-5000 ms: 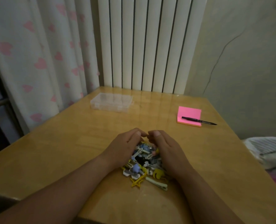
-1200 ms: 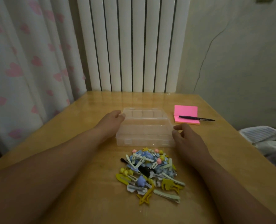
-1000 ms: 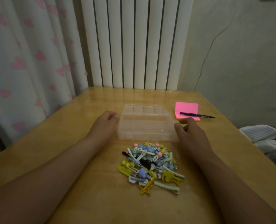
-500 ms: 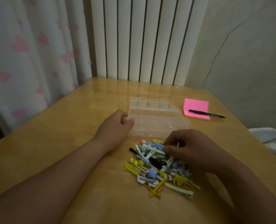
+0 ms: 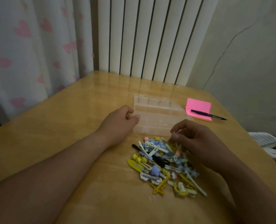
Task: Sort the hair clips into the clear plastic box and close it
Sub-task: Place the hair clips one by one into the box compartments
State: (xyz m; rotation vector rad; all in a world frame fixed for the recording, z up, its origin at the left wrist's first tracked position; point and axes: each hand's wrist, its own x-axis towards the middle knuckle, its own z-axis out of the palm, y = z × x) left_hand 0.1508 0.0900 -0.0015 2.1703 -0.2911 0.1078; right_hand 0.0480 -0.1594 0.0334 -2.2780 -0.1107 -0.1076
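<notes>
A: What sits left of the clear plastic box (image 5: 159,116)?
B: The left hand (image 5: 119,125), fingers loosely curled, thumb tip on its left wall; whether it grips is unclear.
A: And the hair clips (image 5: 159,164)?
B: Heaped just in front of the box. The right hand (image 5: 197,141) pinches one pale clip (image 5: 174,133) at the box's near right corner. Pink notes (image 5: 198,105) and a pen (image 5: 208,114) lie to its right.

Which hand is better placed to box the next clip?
Right, probably. The right hand pinches a pale clip above the hair clips, beside the open clear plastic box; the left hand only touches its edge.
</notes>
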